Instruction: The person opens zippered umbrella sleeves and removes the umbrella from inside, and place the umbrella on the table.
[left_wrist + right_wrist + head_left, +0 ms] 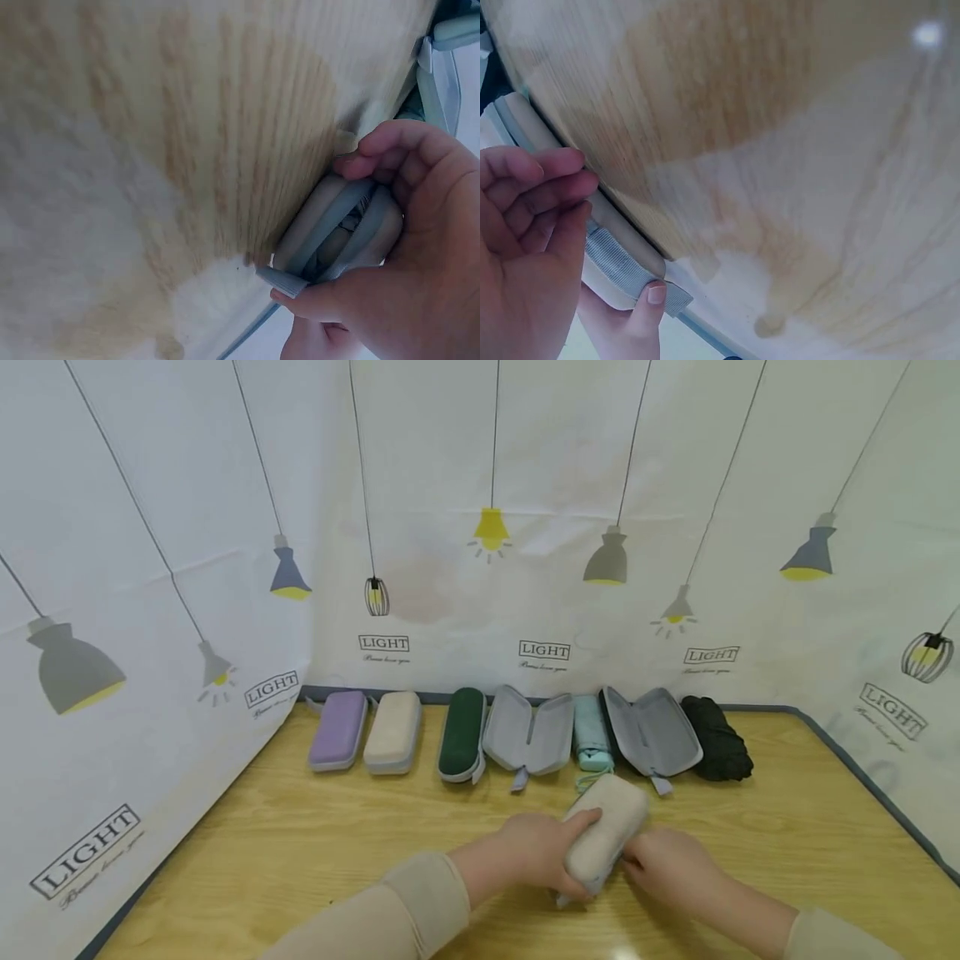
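Note:
A cream hard-shell zip case [611, 827] is held tilted over the front of the table. My left hand [536, 852] grips its near end, with the thumb over the top and the fingers beneath. In the left wrist view the case [322, 232] shows a gap between its grey zip edges, with something dark-patterned inside. Beside the case, my right hand [675, 872] has its thumb and fingers together at the zip edge; the pull itself is hidden. A grey fabric tab [679, 298] sticks out at the end under the left thumb.
Along the back stand a purple case [337, 731], another cream case [393, 732], a dark green case [462, 735], a grey-lined open case [528, 731], a teal folded umbrella [591, 731], a second open case [652, 731] and a black fabric bundle [716, 739].

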Available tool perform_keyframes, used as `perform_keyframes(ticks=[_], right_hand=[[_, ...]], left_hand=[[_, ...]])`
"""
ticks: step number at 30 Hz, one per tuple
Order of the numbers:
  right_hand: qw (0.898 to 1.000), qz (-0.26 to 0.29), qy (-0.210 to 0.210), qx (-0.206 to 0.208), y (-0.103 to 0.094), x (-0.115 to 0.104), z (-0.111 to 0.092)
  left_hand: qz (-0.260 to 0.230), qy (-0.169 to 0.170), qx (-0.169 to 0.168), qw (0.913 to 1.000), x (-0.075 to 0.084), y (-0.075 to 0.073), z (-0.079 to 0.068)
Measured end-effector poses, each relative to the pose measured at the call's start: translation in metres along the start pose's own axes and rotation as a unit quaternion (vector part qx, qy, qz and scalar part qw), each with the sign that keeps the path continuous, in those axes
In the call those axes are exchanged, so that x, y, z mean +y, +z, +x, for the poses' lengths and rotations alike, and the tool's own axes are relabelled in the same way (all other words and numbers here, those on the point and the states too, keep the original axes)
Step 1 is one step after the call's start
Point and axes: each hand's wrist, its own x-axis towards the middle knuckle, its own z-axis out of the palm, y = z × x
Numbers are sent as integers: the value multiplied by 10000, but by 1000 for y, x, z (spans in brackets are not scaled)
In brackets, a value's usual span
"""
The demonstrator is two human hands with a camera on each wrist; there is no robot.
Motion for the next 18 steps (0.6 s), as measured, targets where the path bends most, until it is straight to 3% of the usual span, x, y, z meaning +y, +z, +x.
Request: perform_keyframes(ticks=[6,9,14,18], right_hand=[[9974,370,-616,-104,-2,0,-2],[9961,567,-635,-222,-4,-2,-3],[9925,1006,505,-487,-11,-9,-4],[9787,1568,1253,-442,-21,-14,-3]], left_hand=[[218,-158,139,9995,4,0,1],[178,-236,116,9995,6,-2,1],[92,-377,118,9992,13,-1,-2],[17,-395,44,9992,17,1,-4]])
